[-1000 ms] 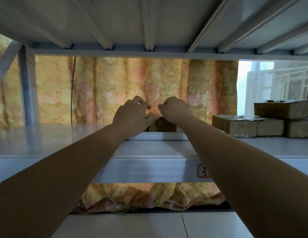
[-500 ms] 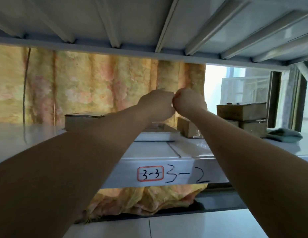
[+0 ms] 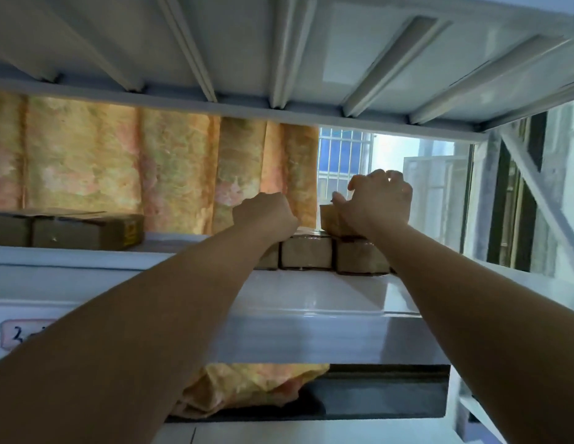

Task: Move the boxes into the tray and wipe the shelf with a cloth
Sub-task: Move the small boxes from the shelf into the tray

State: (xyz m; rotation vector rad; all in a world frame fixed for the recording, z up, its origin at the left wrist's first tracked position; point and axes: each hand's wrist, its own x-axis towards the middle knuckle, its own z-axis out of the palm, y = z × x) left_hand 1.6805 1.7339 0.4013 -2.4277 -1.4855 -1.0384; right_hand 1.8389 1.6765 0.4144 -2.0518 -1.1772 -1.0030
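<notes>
White steel shelving closes round us, and on the shelf (image 3: 311, 293), towards its right end and set back from the front edge, stands the upper box (image 3: 329, 221) – a small brown carton perched on the right part of a row of boxes (image 3: 306, 256) of the same sort. Our right hand (image 3: 380, 203) has it: the fingers curl over the top and far side and the thumb bears on the near upper edge, so the palm hides most of the carton and we cannot tell which way its long axis runs. Just beside it, to the left, our left hand (image 3: 263, 216) lies knuckles-up on top of the row. Its fingers fold out of sight behind, and whether they grip anything we cannot tell. What the coming move turns on, as we judge it, is direction. The two larger boxes (image 3: 87, 232) at the left end of the shelf sit behind a pale raised band that we take for the tray (image 3: 87, 256), so the carton must clear the row by going up, then travel left along the shelf – across the left hand, which is the nearer to that end. Headroom under the ribbed deck above looks modest. Behind the back edge hang a yellow flowered curtain (image 3: 119, 161) and a barred window (image 3: 343, 155), and a handwritten label (image 3: 20, 334) marks the front lip.
</notes>
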